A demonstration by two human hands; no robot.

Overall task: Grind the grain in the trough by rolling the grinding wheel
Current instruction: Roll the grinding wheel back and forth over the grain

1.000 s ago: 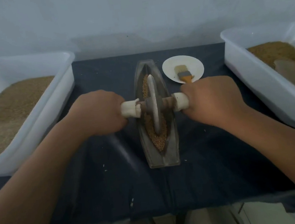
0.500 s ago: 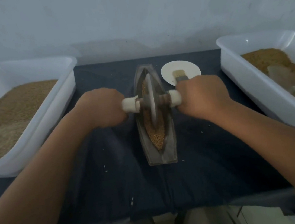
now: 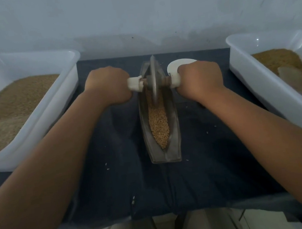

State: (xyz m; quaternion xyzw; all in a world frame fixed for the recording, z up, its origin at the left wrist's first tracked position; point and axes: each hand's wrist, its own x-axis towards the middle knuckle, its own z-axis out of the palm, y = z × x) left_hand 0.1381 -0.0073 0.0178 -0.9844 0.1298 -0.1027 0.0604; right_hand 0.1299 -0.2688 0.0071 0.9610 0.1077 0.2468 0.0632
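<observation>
Wheel: grinding wheel [image 3: 154, 80] stands upright on its edge at the far end of the trough [image 3: 173, 130], rim down in the channel.
Left hand: my left hand [image 3: 108, 87] is a closed fist, wrapped round the white left handle [image 3: 134, 84] of the axle.
Right hand: my right hand [image 3: 200, 79] is curled tight round the right handle [image 3: 174, 80], hiding part of the white plate [image 3: 176, 65] behind it.
Grain: grain [image 3: 159, 124] lies heaped along the channel, from the wheel to the near tip.
Sides: left tub [image 3: 64, 90] and right tub [image 3: 252, 82], both holding grain, flank the dark cloth [image 3: 115, 175].
</observation>
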